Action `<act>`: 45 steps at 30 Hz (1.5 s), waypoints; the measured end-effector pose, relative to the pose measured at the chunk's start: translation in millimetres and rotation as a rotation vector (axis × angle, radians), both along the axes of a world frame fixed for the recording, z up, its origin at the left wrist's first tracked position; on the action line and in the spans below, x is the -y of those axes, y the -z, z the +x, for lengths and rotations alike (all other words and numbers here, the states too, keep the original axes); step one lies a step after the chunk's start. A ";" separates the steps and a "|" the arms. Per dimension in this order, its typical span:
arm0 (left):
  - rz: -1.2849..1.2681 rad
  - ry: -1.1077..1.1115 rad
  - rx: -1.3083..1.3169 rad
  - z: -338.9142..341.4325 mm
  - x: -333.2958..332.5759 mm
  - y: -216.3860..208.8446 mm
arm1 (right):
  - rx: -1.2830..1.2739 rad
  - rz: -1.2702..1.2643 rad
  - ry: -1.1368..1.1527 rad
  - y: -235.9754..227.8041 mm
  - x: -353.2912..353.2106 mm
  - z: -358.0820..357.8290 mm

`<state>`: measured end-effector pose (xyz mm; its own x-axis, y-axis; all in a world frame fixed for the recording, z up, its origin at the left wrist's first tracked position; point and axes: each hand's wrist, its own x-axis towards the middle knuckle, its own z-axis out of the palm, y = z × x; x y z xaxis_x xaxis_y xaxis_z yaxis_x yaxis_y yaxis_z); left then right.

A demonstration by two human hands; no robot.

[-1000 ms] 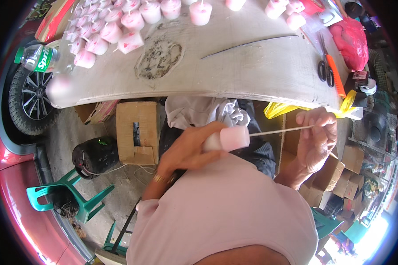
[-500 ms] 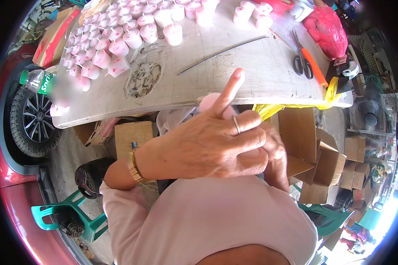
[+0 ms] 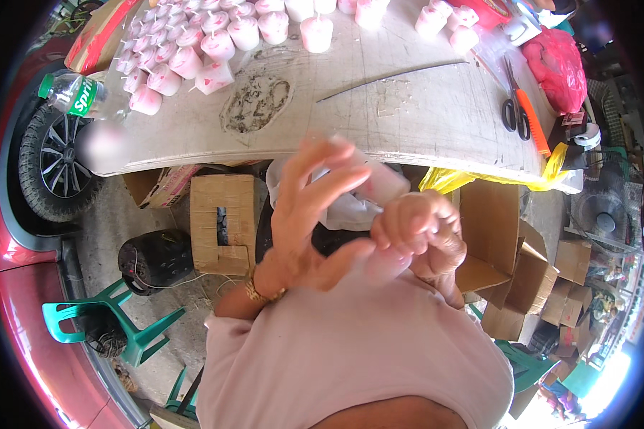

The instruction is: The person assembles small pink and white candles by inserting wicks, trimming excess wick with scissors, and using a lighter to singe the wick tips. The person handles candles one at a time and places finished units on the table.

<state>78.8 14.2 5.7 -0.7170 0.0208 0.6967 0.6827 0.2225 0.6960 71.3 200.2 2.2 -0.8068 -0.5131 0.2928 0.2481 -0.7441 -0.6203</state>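
My left hand (image 3: 311,207) is raised in front of my chest with its fingers spread apart, its thumb reaching toward my right hand. My right hand (image 3: 416,234) is closed in a fist around a pale pink candle-like cylinder (image 3: 381,268), whose lower end shows under the fist. Between the two hands a piece of clear plastic wrap (image 3: 368,187) with a pink tint stands up, blurred; my left fingertips touch it. Both hands are held below the near edge of the white table (image 3: 408,121).
Several wrapped pink cylinders (image 3: 215,46) stand at the table's far side. A thin stick (image 3: 393,71), orange-handled scissors (image 3: 516,109), a pink bag (image 3: 558,61), a tape roll (image 3: 587,136) and a green-capped bottle (image 3: 71,89) lie there. Below are cardboard boxes (image 3: 225,222), a green chair (image 3: 114,322), a car tyre (image 3: 50,164).
My left hand has let go of the pink cylinder and spread its fingers. My right hand has moved in from the stick's end and closed around the cylinder.
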 end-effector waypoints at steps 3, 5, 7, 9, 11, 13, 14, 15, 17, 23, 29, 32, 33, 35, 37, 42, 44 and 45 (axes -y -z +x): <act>0.168 0.295 0.293 22.4 -3.4 -1.1 | 0.007 -0.013 0.176 -8.0 13.8 -8.3; 0.100 0.203 0.314 22.6 -11.0 2.6 | 0.035 0.087 0.256 -9.8 25.3 -7.3; 0.059 0.048 0.336 20.9 -17.9 6.4 | 0.047 0.117 0.307 -7.3 34.4 -5.1; 0.167 0.025 0.378 22.5 -15.2 8.0 | 0.109 0.078 0.296 -4.6 32.7 -4.7; 0.332 0.024 0.416 22.4 -13.8 9.0 | 0.138 0.072 0.305 0.5 27.3 -6.8; 0.473 0.072 0.474 18.1 -16.6 8.9 | 0.205 0.047 0.195 6.6 24.6 -8.4; 0.446 0.074 0.430 13.4 -17.2 8.9 | 0.266 0.023 0.169 8.6 24.6 -7.3; 0.416 0.076 0.386 8.6 -18.4 8.9 | 0.283 0.006 0.129 10.1 25.6 -6.3; 0.514 0.144 0.320 4.3 -28.6 6.7 | 0.406 0.155 0.211 10.4 28.9 -2.5; 0.593 0.178 0.301 4.2 -31.9 9.3 | 0.337 0.135 0.169 9.6 35.5 -1.1; 0.582 0.146 0.311 2.1 -19.8 14.3 | 0.339 0.138 0.081 18.1 36.9 -0.7; 0.591 0.176 0.298 0.4 -18.7 13.9 | 0.305 0.122 0.080 17.8 37.0 -0.7; 0.584 0.186 0.316 0.4 -18.6 13.6 | 0.293 0.122 0.071 17.4 36.8 -0.7; 0.570 0.204 0.350 0.8 -17.7 13.3 | 0.282 0.127 0.070 17.1 36.7 -0.9; 0.581 0.215 0.358 1.0 -17.1 13.3 | 0.273 0.142 0.076 17.8 36.7 -1.5; 0.585 0.249 0.390 0.4 -15.7 13.3 | 0.193 0.140 0.055 19.8 34.8 -2.2; 0.593 0.246 0.392 0.0 -15.2 12.3 | 0.186 0.159 0.064 19.0 33.4 -0.6; 0.601 0.265 0.399 0.0 -14.8 11.5 | 0.196 0.175 0.070 18.5 32.7 0.4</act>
